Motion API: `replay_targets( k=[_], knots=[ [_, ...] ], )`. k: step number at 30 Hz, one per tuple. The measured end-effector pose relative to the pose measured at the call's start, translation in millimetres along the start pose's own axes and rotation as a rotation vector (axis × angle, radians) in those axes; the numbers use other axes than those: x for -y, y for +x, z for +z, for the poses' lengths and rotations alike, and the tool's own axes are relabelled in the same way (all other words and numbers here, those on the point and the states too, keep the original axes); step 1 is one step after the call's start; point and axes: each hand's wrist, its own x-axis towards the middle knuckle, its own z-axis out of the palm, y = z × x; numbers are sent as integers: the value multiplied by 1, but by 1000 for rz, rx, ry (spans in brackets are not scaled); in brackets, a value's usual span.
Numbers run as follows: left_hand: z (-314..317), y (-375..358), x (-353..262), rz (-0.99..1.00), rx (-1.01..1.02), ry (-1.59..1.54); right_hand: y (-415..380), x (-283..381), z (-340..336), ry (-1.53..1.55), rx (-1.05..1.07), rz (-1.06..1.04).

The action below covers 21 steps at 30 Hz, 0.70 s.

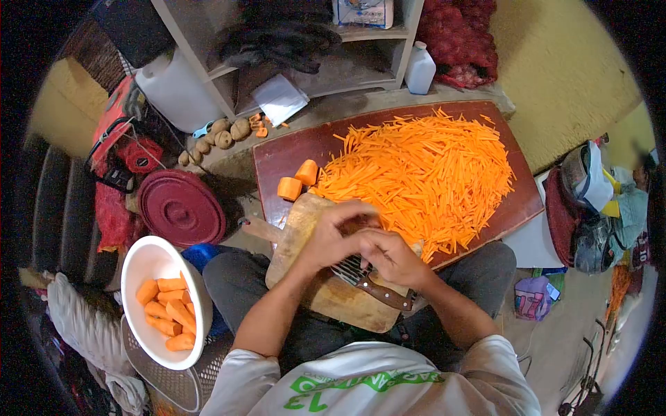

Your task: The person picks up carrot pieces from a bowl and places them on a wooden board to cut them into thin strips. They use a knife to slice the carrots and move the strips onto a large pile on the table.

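Both hands meet above a wooden cutting board (333, 301) with a handle, lying across the lap. My left hand (341, 232) has its fingers curved and apart from the thumb, and no object shows between them. Against it, my right hand (392, 255) has its fingers bent and pressed together; whatever they hold, if anything, is hidden. Below the hands lies a knife (385, 294) with a riveted brown handle, its ridged blade partly covered. A large heap of carrot sticks (430, 177) spreads over a dark red board (288, 156). Two carrot chunks (298, 180) sit at its left.
At left, a white bowl (132, 267) holds several peeled carrots (170, 308). Near it are a dark red lid (182, 208) and several potatoes (223, 139). A shelf (319, 83), a white jug (420, 68) and a red mesh sack (458, 41) stand behind.
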Motion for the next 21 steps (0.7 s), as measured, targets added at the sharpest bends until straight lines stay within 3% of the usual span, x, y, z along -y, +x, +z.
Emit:
replay_targets(
  k=[2,5,8,12,18,21],
  knots=[
    [-14,3,-14,-101,-207,-24,3,14,2,-94,-68,-7],
    [-29,10,4,-67,-414,383,4,15,7,-206,-23,-48],
    [-48,12,9,186,-293,1187,5,11,13,-369,21,-126],
    [-49,18,12,229,-325,1336,6,7,15,-521,82,-188],
    [-64,24,41,-117,-285,1440,5,-1,17,-622,157,-224],
    [-66,25,44,-50,-295,1429,3,0,18,-663,158,-249]
  ],
)
